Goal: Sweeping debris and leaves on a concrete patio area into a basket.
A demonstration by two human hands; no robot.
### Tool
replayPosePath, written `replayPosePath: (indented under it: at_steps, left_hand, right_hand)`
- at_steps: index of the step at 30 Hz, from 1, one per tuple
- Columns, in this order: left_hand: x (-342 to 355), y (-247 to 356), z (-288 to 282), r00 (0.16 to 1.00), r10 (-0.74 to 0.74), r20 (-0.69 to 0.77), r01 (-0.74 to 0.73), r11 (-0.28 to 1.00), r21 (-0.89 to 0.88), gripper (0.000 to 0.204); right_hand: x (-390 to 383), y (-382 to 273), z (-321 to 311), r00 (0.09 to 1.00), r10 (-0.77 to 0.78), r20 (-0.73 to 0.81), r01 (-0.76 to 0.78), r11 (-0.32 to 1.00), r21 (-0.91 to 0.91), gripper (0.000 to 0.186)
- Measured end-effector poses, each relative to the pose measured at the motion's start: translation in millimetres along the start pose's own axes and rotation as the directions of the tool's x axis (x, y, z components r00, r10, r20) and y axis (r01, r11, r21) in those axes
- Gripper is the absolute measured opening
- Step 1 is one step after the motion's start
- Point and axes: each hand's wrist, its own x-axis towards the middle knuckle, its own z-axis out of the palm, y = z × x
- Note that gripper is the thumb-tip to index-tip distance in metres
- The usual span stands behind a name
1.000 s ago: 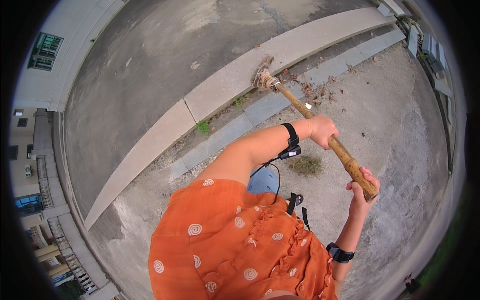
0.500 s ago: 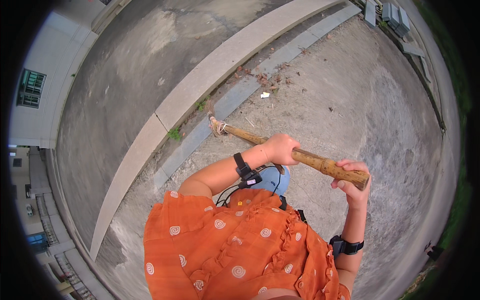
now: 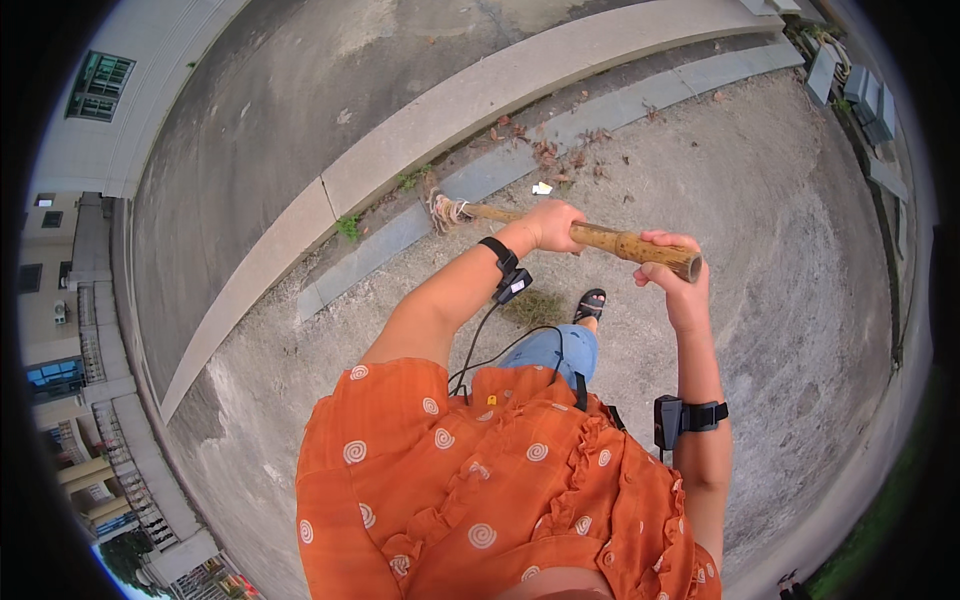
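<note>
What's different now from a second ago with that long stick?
The stringy head of the bamboo stick has moved from the pale kerb toward the person, and is now over the grey strip. Nothing was let go: the left hand and right hand still hold the stick. The brown leaves and white scrap look about where they were.

Soft, pale daylight is falling evenly over the ground (image 3: 780, 300), and the middle of the view is looking bright. The orange shirt (image 3: 400, 480) is showing up clear and strong. The wooden stick (image 3: 620, 242) is looking sharp at its near end. The long stone curb (image 3: 450, 125) is bending like a bow. On the left, buildings (image 3: 45, 245) are leaning. On the far right, grass (image 3: 885, 490) is looking dark and fuzzy. Blackness is filling the corners.
</note>
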Motion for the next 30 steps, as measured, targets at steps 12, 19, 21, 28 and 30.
replayPosePath:
  at_steps: [12,19,21,28,30]
  left_hand:
    - [223,208,-5,0.864,0.467,-0.187,-0.499,0.842,-0.204,0.046]
    - [189,232,-99,0.83,0.147,-0.537,-0.371,0.866,-0.336,0.022]
    - [171,263,-122,0.69,0.084,-0.719,-0.415,0.859,-0.298,0.017]
    - [127,314,-155,0.383,-0.065,-0.921,-0.348,0.914,-0.21,0.055]
    - [116,312,-149,0.326,-0.127,-0.937,-0.32,0.917,-0.236,0.073]
  right_hand:
    - [11,-158,-217,0.956,-0.232,-0.178,0.195,0.959,-0.205,0.039]
    - [136,-207,-249,0.971,-0.187,0.146,0.226,0.916,-0.331,0.039]
    - [169,-221,-188,0.919,-0.252,0.303,0.361,0.848,-0.388,0.046]
    - [213,-197,-97,0.66,-0.13,0.74,0.267,0.961,-0.07,0.045]
    - [225,-182,-88,0.541,-0.092,0.836,0.285,0.955,-0.079,0.046]
